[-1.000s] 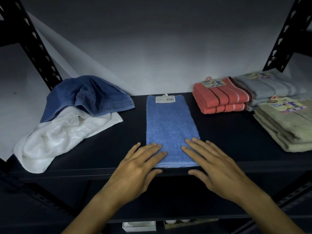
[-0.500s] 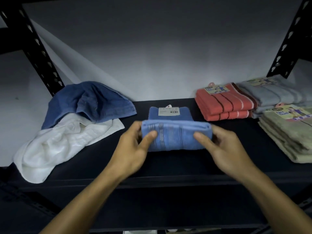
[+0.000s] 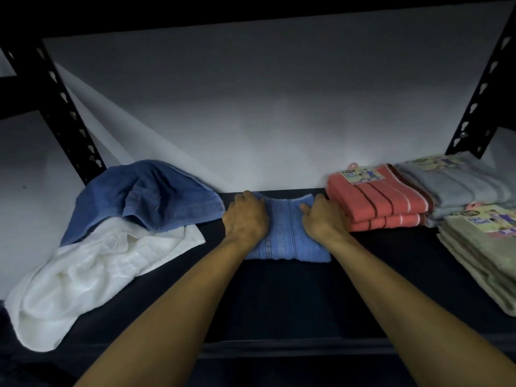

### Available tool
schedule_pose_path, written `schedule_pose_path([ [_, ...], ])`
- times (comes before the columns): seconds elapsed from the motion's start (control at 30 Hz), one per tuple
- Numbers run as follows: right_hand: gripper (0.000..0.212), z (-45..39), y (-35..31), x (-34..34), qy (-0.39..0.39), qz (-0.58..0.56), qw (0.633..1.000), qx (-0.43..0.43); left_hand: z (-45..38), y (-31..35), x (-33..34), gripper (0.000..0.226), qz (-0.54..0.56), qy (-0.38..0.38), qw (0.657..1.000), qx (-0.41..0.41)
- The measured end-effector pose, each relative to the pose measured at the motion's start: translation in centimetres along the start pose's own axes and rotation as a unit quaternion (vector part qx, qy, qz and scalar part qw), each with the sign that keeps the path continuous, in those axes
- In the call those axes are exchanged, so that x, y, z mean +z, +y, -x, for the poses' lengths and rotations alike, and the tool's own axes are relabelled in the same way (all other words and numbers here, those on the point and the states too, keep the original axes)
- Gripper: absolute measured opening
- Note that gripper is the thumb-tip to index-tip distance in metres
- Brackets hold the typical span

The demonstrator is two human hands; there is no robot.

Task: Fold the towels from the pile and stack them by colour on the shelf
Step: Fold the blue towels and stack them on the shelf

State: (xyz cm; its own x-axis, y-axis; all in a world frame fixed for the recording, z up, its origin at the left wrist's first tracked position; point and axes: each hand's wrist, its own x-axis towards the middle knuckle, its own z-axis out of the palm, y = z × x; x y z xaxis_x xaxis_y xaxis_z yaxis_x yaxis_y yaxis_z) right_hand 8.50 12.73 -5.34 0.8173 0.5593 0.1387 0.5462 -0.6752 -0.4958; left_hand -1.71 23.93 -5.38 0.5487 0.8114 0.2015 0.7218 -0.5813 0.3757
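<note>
A folded light blue towel (image 3: 282,236) lies flat at the back of the dark shelf (image 3: 279,303). A crumpled dark blue towel (image 3: 139,196) lies on a loose white towel (image 3: 83,275) at the left.

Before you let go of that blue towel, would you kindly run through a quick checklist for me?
1. Folded blue towel lies flat on the shelf: ok.
2. Left hand and right hand both on it: ok.
3. Apart from the coral stack: cannot tell, the right hand hides the gap.
4. Far edge squared: not ok, it bows.
5. Pile finished: not ok, dark blue towel and white towel lie unfolded.
</note>
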Motion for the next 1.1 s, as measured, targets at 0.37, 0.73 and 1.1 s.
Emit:
schedule_pose_path([
  [0.37, 0.024, -1.5, -0.3, -0.6, -0.086, -0.084, 0.989, 0.091, -3.8, -1.2, -1.5, 0.03, 0.272, -0.225, 0.925, -0.139],
  [0.73, 0.006, 2.3, 0.9, -4.0, 0.117, -0.316, 0.926, -0.171, 2.1, -2.5, -6.0, 0.02, 0.42, -0.067, 0.902, 0.073],
  [1.1, 0.025, 10.0, 7.9, -3.6, 0.092, -0.009, 0.887, -0.452, 10.0, -8.9, -5.9, 0.022, 0.063, 0.027, 0.885, 0.46],
])
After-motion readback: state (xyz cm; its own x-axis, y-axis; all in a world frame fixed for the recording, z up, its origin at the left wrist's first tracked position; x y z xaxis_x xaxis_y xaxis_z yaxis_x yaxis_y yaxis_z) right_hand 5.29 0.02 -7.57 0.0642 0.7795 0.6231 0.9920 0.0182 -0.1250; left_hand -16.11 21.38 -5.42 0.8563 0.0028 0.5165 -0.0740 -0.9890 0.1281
